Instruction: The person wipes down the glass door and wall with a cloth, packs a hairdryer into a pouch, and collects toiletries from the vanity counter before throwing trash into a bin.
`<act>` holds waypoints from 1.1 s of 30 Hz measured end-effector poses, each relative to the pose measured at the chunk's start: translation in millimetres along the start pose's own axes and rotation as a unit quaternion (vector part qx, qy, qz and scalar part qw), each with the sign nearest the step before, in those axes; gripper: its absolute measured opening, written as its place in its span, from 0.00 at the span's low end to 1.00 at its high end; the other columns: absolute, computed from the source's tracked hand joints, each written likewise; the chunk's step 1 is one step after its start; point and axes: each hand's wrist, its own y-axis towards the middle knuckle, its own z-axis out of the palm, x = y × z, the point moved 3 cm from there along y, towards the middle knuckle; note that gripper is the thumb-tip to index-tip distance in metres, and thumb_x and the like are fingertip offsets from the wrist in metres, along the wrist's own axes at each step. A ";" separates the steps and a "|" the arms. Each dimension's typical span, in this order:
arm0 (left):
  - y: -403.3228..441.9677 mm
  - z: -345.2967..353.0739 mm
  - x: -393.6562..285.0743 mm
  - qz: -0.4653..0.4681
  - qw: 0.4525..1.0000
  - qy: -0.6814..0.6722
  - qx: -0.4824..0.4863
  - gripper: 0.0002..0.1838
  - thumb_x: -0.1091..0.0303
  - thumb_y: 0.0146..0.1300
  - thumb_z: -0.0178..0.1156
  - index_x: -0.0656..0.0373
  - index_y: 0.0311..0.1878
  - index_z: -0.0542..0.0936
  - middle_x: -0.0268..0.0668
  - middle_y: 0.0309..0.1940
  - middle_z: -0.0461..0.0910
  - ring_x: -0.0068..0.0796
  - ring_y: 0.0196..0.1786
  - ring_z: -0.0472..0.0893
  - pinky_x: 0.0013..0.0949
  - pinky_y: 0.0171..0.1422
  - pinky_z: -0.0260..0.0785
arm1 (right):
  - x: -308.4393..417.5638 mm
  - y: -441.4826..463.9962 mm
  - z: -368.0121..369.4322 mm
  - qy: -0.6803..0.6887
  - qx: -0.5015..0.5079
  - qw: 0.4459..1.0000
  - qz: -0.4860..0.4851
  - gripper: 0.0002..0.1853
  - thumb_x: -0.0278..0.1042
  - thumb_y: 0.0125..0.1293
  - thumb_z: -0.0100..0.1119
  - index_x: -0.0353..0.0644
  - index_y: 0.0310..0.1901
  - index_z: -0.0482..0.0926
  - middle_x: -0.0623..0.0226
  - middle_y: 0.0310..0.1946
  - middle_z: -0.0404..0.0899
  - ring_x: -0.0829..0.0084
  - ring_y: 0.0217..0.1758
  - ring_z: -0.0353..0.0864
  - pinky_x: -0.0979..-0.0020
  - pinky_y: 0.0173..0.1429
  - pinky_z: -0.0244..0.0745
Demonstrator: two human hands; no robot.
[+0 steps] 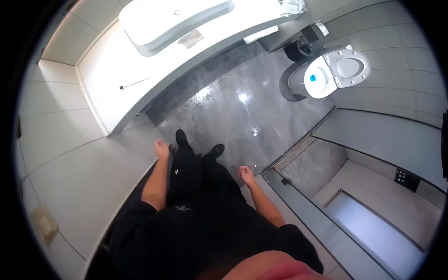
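Note:
My left hand (161, 149) hangs at my side with its fingers curled in, beside my black trousers and near the pale wall. Nothing shows in it. On the other side, my right hand (246, 174) hangs with bent fingers, holding nothing that I can see. It is above the grey floor (214, 109), close to the corner of a glass partition (317, 214). Neither hand touches an object. My black shoes (181, 137) stand on the glossy floor between the two hands.
Ahead is a white counter (105, 88) with a white basin (140, 28) and a thin dark-tipped stick (135, 84). A toilet (322, 77) with its lid raised stands at the back right, beside a black bin (298, 50). Crumpled white cloth (292, 7) lies at the counter's far end.

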 end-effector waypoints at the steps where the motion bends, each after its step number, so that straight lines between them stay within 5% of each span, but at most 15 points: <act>1: 2.7 -12.2 -28.0 0.024 0.999 -0.037 -0.024 0.19 0.66 0.55 0.61 0.63 0.50 0.76 0.49 0.46 0.80 0.46 0.51 0.79 0.42 0.57 0.70 | 3.2 1.7 -15.9 0.006 -0.020 1.000 0.015 0.11 0.29 0.67 0.51 0.39 0.49 0.76 0.67 0.34 0.81 0.77 0.31 0.79 0.74 0.30 0.73; 6: 69.4 -58.3 -117.1 0.056 0.981 -0.119 -0.144 0.10 0.62 0.57 0.62 0.60 0.35 0.80 0.40 0.32 0.82 0.35 0.38 0.80 0.36 0.47 0.72 | -2.3 -12.9 -75.7 0.067 -0.105 0.988 0.093 0.12 0.31 0.65 0.51 0.40 0.48 0.76 0.68 0.34 0.82 0.78 0.30 0.79 0.76 0.26 0.69; 10: 172.2 -80.3 -149.8 -0.104 0.947 -0.305 -0.003 0.20 0.52 0.57 0.64 0.64 0.32 0.78 0.36 0.32 0.80 0.32 0.32 0.78 0.34 0.40 0.72 | -29.0 18.3 -104.3 -0.013 -0.033 0.992 0.123 0.12 0.31 0.66 0.51 0.39 0.48 0.76 0.67 0.32 0.81 0.76 0.30 0.79 0.75 0.26 0.71; 13: 203.5 -102.3 -204.4 -0.241 0.933 -0.251 -0.089 0.23 0.48 0.58 0.65 0.61 0.29 0.75 0.31 0.21 0.71 0.25 0.22 0.70 0.31 0.25 0.63 | 4.5 41.4 -114.8 -0.054 -0.012 0.991 0.119 0.11 0.31 0.66 0.52 0.38 0.48 0.76 0.65 0.32 0.81 0.75 0.29 0.80 0.73 0.28 0.74; 16: 276.0 -88.0 -174.7 -0.325 0.917 -0.215 -0.084 0.36 0.38 0.53 0.63 0.70 0.44 0.79 0.46 0.40 0.81 0.36 0.40 0.81 0.37 0.46 0.74 | 66.3 58.9 -124.9 0.030 -0.039 0.992 0.120 0.10 0.27 0.66 0.53 0.36 0.47 0.77 0.60 0.33 0.82 0.73 0.29 0.81 0.72 0.32 0.77; 22: 319.4 -67.3 -152.1 -0.357 0.922 -0.117 -0.098 0.35 0.43 0.56 0.61 0.72 0.48 0.79 0.49 0.47 0.81 0.46 0.50 0.81 0.42 0.57 0.72 | 149.6 113.8 -158.3 0.063 -0.064 0.988 0.123 0.11 0.27 0.66 0.52 0.38 0.50 0.76 0.64 0.31 0.81 0.75 0.29 0.79 0.72 0.32 0.75; 25: 278.2 -96.8 -238.6 -0.363 0.921 -0.083 -0.115 0.29 0.48 0.58 0.59 0.70 0.48 0.80 0.51 0.47 0.81 0.49 0.53 0.80 0.42 0.58 0.71 | 234.6 126.8 -169.3 -0.065 -0.059 0.991 0.100 0.14 0.40 0.70 0.52 0.42 0.51 0.75 0.66 0.40 0.82 0.74 0.37 0.81 0.71 0.37 0.75; 28: 280.9 -101.3 -254.9 -0.295 0.950 0.004 -0.103 0.24 0.52 0.59 0.57 0.68 0.44 0.81 0.52 0.44 0.82 0.50 0.50 0.80 0.42 0.57 0.71 | 285.8 173.0 -178.4 -0.068 -0.059 0.995 0.042 0.16 0.45 0.70 0.53 0.43 0.51 0.76 0.68 0.40 0.83 0.75 0.39 0.81 0.71 0.38 0.74; 33: 240.2 -80.5 -289.9 -0.129 0.969 -0.105 -0.183 0.18 0.58 0.63 0.52 0.67 0.36 0.77 0.47 0.34 0.81 0.43 0.40 0.80 0.40 0.48 0.70 | 432.2 242.0 -176.7 -0.103 -0.063 0.988 -0.097 0.15 0.46 0.70 0.54 0.43 0.46 0.78 0.71 0.35 0.81 0.79 0.36 0.78 0.73 0.36 0.73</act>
